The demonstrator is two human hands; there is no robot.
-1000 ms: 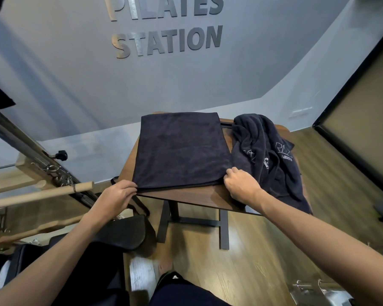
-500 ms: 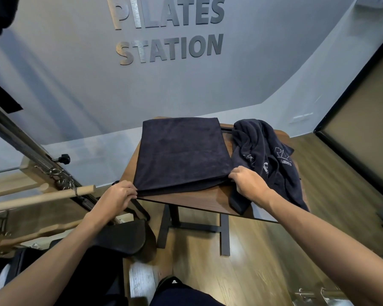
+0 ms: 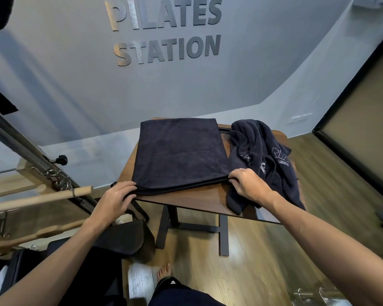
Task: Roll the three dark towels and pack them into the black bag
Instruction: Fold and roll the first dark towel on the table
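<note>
A dark towel (image 3: 179,151) lies folded flat in a rectangle on the small brown table (image 3: 192,198). My left hand (image 3: 115,199) pinches its near left corner at the table's edge. My right hand (image 3: 249,184) pinches its near right corner. To the right, crumpled dark towels (image 3: 265,160) with pale lettering lie heaped on the table and hang over its front edge. A black bag (image 3: 128,236) sits low on the left, below the table and under my left forearm.
Wooden bars (image 3: 38,199) and metal springs of an exercise frame stand at the left. A grey wall with metal letters rises behind the table. The floor is wood planks, with my bare foot (image 3: 164,271) below.
Both hands have closed on the folded towel's near corners, and its front edge is lifted slightly. The view has shifted down a little.
</note>
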